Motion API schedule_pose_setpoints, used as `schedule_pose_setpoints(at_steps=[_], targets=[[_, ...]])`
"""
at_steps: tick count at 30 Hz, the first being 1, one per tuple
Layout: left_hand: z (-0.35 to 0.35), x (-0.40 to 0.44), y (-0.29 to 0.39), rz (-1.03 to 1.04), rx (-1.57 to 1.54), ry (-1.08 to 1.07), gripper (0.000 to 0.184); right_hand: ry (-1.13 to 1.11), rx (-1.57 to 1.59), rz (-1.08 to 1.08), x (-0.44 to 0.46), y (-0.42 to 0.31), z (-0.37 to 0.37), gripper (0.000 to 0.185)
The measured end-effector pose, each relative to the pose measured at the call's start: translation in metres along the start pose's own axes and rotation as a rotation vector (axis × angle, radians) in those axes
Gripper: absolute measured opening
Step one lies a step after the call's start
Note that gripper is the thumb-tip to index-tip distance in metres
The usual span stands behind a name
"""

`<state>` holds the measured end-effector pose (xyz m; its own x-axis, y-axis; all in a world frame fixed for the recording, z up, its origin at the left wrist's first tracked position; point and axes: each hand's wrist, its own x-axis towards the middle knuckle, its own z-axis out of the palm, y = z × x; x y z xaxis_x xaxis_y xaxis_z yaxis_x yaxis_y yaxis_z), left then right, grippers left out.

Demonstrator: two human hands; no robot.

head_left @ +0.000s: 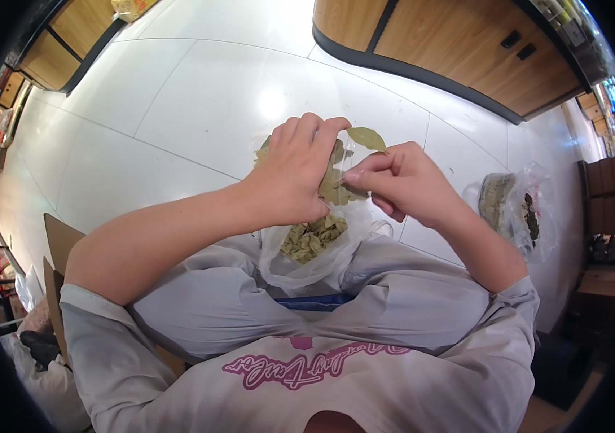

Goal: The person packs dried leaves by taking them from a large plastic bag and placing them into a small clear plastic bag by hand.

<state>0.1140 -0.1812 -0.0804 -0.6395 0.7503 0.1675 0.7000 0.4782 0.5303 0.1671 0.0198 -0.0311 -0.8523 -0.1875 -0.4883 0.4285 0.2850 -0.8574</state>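
Tiled floor (pixel 177 123), leaf bag (pixel 335 186) between half-curled hands (pixel 289 172) (pixel 408 184), left around it, right's hold unclear

The plastic bag (pixel 307 276) looks filmy, the leaves (pixel 311 240) matt, tiles (pixel 177 123) glossy.

- T-shirt (pixel 423 382): pale greyish white, soft and wrinkled.
- Lettering (pixel 289 372) across its front: looping pinkish-purple script with light strokes, partly lost in folds; a small patch of matching colour sits just beyond it.
- Left sleeve (pixel 98 339) and right sleeve (pixel 513 310): short, loose, hemmed, one either side of the lettering.
- Trousers (pixel 199 310): light grey, baggy, creased, beyond the lettering.
- Left hand (pixel 289 169) and right hand (pixel 410 184): bare, farther beyond the lettering.
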Motion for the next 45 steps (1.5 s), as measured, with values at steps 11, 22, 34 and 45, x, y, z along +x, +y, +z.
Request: schedule_pose_setpoints(at_steps=[11,22,34,45], targets=[[-0.006,0.002,-0.001,-0.008,-0.057,0.056,0.094,0.053,-0.084,-0.123,-0.016,0.001,-0.017,0.019],[0.001,-0.001,0.0,-0.04,-0.03,0.0,0.103,-0.366,-0.115,-0.081,-0.012,0.017,-0.013,0.054],[-0.003,0.001,-0.005,-0.058,-0.109,-0.046,0.103,-0.411,0.004,-0.093,-0.008,0.01,-0.027,0.061],[-0.007,0.002,-0.003,-0.051,-0.134,-0.167,0.108,-0.5,-0.024,-0.106,-0.01,0.014,-0.013,0.069]])
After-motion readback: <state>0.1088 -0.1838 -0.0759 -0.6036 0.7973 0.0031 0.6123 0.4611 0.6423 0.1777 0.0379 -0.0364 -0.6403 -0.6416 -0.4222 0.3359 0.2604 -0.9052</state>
